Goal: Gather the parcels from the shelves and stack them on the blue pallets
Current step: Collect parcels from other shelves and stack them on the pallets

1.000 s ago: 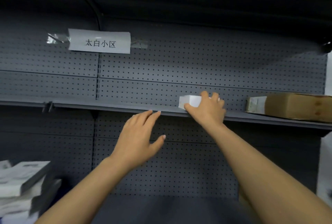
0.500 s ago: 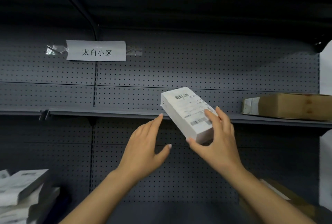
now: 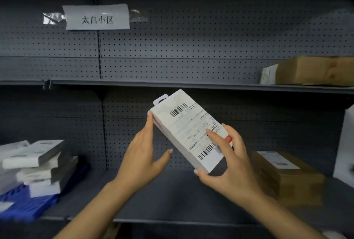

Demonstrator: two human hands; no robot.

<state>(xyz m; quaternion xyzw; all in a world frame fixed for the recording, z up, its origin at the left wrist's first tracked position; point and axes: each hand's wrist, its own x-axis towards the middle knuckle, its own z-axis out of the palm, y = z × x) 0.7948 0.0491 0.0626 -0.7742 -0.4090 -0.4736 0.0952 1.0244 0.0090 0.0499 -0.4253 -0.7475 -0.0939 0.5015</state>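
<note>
A dark grey shelving unit with a perforated back panel [image 3: 191,47] fills the frame. A paper sign [image 3: 97,17] with printed characters is taped to the panel at the upper left. The upper shelf [image 3: 153,83] runs across the middle of the frame, and a brown cardboard parcel [image 3: 314,71] lies on it at the far right, a white label on its left end.

At the centre, in front of the shelves, a white box parcel [image 3: 188,131] with barcodes and a shipping label is held tilted, its hang-tab end pointing to the upper left. The right hand [image 3: 229,164] grips its lower end, thumb under the bottom corner and fingers curled over the label face. The left hand [image 3: 145,154] is held with fingers straight, its fingertips touching the box's upper left edge and the thumb spread apart below.

On the lower shelf [image 3: 172,196], a loose stack of white parcels [image 3: 36,164] sits at the lower left on a blue pallet [image 3: 23,202]. At the lower right another brown carton [image 3: 287,173] rests on the same shelf, and a white object, cut off by the right edge of the frame, stands just beside it.
</note>
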